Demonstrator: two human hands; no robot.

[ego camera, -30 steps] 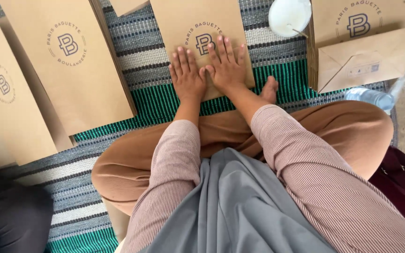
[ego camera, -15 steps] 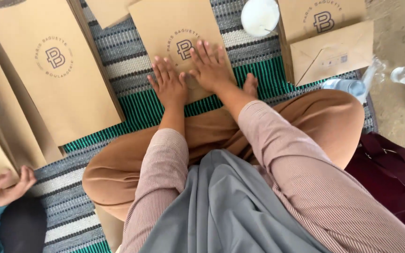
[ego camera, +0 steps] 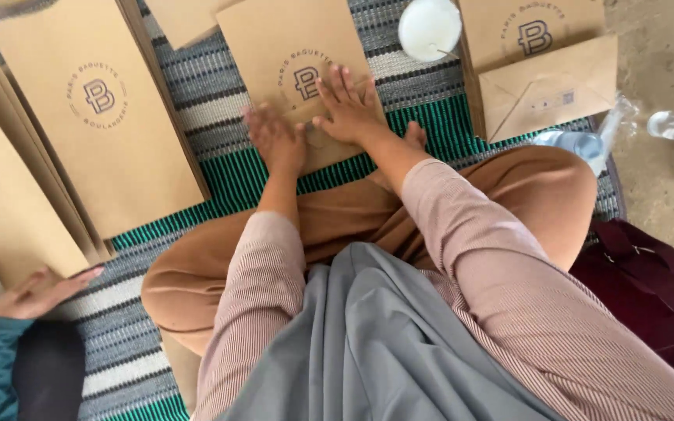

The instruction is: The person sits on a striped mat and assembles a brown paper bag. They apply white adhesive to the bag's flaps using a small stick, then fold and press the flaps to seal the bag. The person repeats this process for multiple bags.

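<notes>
Flat brown paper bag (ego camera: 290,54) lies at twelve o'clock, long axis running away from the person. Left hand (ego camera: 274,139) and right hand (ego camera: 349,109) press flat on its near end, fingers spread, grasping nothing; right sits further up.

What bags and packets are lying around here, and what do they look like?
Flat brown paper bag with a round dark logo: on the striped mat, under the left hand and right hand.
Larger flat brown paper bag: left, on a stack, same round logo.
Brown paper bag with folded bottom flap: top right, with a small printed label.
Brown bag stack: far left, by another person's hand.
</notes>
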